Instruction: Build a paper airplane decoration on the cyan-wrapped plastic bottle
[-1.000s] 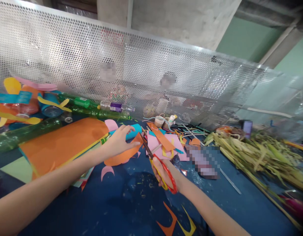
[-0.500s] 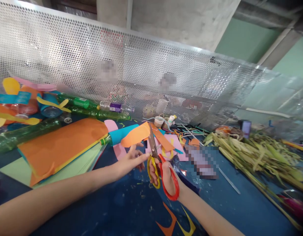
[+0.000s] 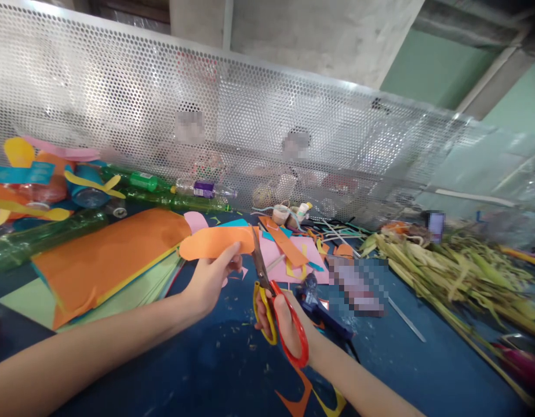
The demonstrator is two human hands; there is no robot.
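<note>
My left hand (image 3: 213, 277) pinches a light orange paper strip (image 3: 215, 242) with one rounded end, thumb on its face. In my right hand (image 3: 282, 321) are scissors (image 3: 262, 263) with one red and one yellow handle loop, their blades upright at the strip's right end. Whether the blades cut into the paper is hard to tell. Behind the strip shows blue paper (image 3: 236, 223), and pink paper pieces (image 3: 271, 255) lie under and around the blades. A dark blue glue gun (image 3: 321, 310) rests just right of my right hand.
Stacked coloured sheets (image 3: 115, 249) lie at left, with green bottles (image 3: 45, 231) and bottle-and-paper models (image 3: 36, 179) behind. Dry corn husks (image 3: 450, 272) spread at right. A perforated metal panel (image 3: 250, 116) runs along the back. Orange and yellow offcuts (image 3: 299, 394) lie in front.
My left hand has turned and taken a thumb grip on the orange strip, which now lies more level and farther left. The scissors have shifted slightly left and down.
</note>
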